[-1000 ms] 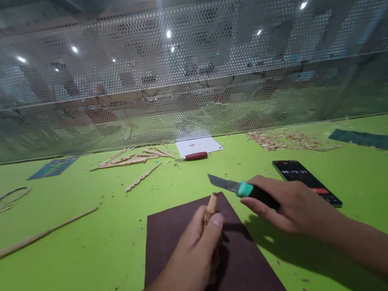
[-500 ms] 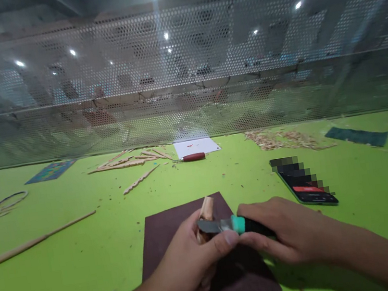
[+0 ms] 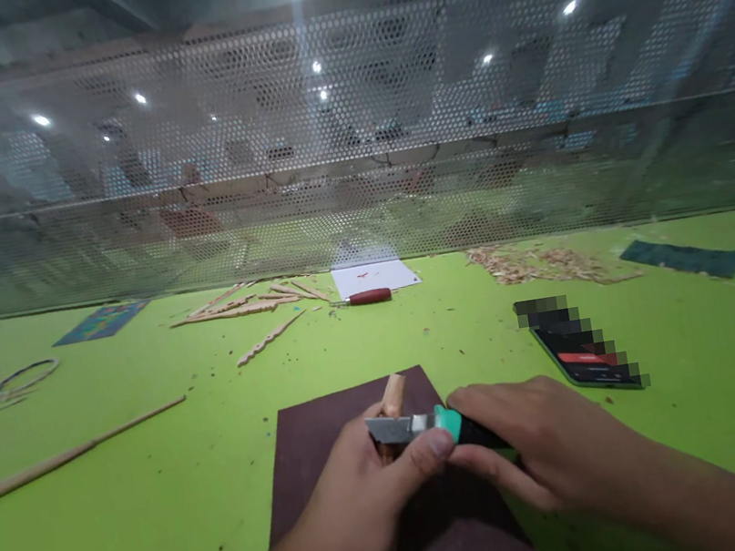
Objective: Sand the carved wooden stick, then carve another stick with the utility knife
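My left hand (image 3: 364, 488) is closed around a piece of wood (image 3: 394, 395), whose pale upper end sticks out above the fingers. My right hand (image 3: 536, 434) grips the black handle of a carving knife (image 3: 394, 429) with a green collar. The flat blade lies across the wood, pointing left. My left thumb presses near the collar, at the base of the blade. Beneath both hands is a dark brown sheet (image 3: 297, 452) that looks like sandpaper. Most of the wood is hidden by my left hand.
A phone (image 3: 579, 354) lies to the right on the green table (image 3: 167, 508). Farther back are a red-handled tool (image 3: 371, 296), white paper (image 3: 395, 273), carved sticks (image 3: 270, 338) and wood shavings (image 3: 532, 265). A long stick (image 3: 77, 454) lies left. A perforated screen (image 3: 349, 149) stands behind.
The knife blade has tilted, so its face now catches more light, and it has shifted slightly left and down. Both hands keep their hold. The whole view has shifted slightly.
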The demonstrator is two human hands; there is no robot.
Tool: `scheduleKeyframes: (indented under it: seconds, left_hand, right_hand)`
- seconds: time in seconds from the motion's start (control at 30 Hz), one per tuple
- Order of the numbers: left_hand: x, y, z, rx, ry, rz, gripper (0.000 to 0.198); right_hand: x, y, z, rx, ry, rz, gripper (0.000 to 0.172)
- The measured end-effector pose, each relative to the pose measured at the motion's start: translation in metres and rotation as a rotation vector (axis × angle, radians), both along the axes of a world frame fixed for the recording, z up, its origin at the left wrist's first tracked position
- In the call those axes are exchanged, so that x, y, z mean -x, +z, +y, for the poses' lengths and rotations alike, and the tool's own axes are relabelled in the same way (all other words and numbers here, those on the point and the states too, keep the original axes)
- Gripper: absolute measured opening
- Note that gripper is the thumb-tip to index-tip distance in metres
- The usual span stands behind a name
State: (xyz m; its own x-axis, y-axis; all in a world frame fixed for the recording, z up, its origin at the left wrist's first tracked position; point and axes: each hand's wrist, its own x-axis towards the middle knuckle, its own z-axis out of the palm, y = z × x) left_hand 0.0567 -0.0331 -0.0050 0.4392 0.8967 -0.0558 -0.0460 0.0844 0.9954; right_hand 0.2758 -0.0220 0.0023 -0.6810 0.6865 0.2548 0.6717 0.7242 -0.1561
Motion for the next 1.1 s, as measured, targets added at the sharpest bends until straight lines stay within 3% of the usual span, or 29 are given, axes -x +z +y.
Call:
scheduleKeyframes:
  seconds: [0.27,0.37,0.47,0.6,0.77,0.97,1.1]
  left_hand:
    - [-0.004,-0.007,-0.001,0.031,0.121,0.068,0.044]
    - [-0.003,-0.011,-0.001,0.064,0.103,0.094,0.050]
    - [-0.002,-0.010,-0.002,0.124,0.065,0.062,0.051]
    - [-0.001,-0.007,-0.001,0.252,0.002,-0.008,0.046]
    - [0.001,-0.007,0.002,0.276,-0.036,-0.059,0.038]
    - [0.001,-0.008,0.002,0.285,-0.064,-0.043,0.044]
    - [0.000,-0.007,0.000,0.233,-0.111,0.000,0.048]
  right_hand:
    - [0.003,-0.006,0.006,-0.045,-0.185,0.081,0.036]
    - [-0.010,-0.004,0.023,-0.147,-0.330,0.091,0.047]
    - [-0.024,0.001,0.035,-0.210,-0.385,0.099,0.051]
    - [-0.028,0.006,0.035,-0.184,-0.274,0.142,0.045]
    - [-0.023,0.002,0.032,-0.091,-0.064,0.141,0.034]
    - [-0.015,0.000,0.025,0.018,-0.006,0.136,0.040]
    - [-0.011,0.001,0.015,0.082,0.110,0.130,0.044]
